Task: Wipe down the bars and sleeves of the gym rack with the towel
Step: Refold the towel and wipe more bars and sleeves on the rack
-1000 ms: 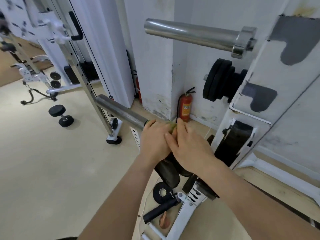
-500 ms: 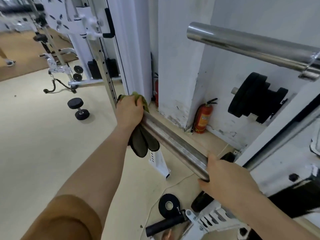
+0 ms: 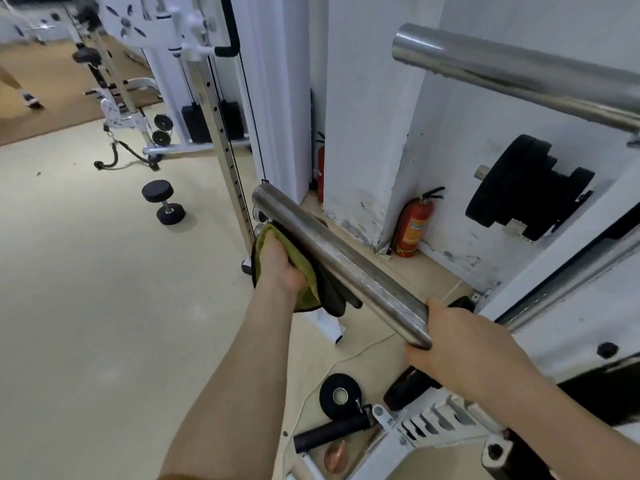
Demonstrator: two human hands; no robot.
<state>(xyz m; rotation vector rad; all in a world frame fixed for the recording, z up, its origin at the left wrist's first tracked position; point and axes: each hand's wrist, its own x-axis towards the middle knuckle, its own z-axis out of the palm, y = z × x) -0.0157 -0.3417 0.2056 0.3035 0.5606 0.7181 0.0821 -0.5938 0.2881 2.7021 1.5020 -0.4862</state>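
Note:
A steel sleeve [image 3: 332, 261] of the lower bar runs from centre frame toward the lower right. My left hand [image 3: 278, 265] grips a green and black towel [image 3: 304, 271] just left of and below the sleeve; the towel hangs beside the metal. My right hand [image 3: 460, 344] is wrapped round the near end of the sleeve. A second, shinier steel sleeve [image 3: 512, 69] juts out at the upper right, with no hand on it.
Black weight plates [image 3: 519, 188] hang on a peg at the right. A red fire extinguisher [image 3: 414, 226] stands by the white pillar. A tape roll [image 3: 339, 396], a black handle [image 3: 332, 434] and the rack foot lie on the floor below. A dumbbell [image 3: 162, 200] sits left.
My left hand has slipped off the sleeve's far end with the towel and now holds it lower, beside the bar. The right hand keeps its hold on the near end.

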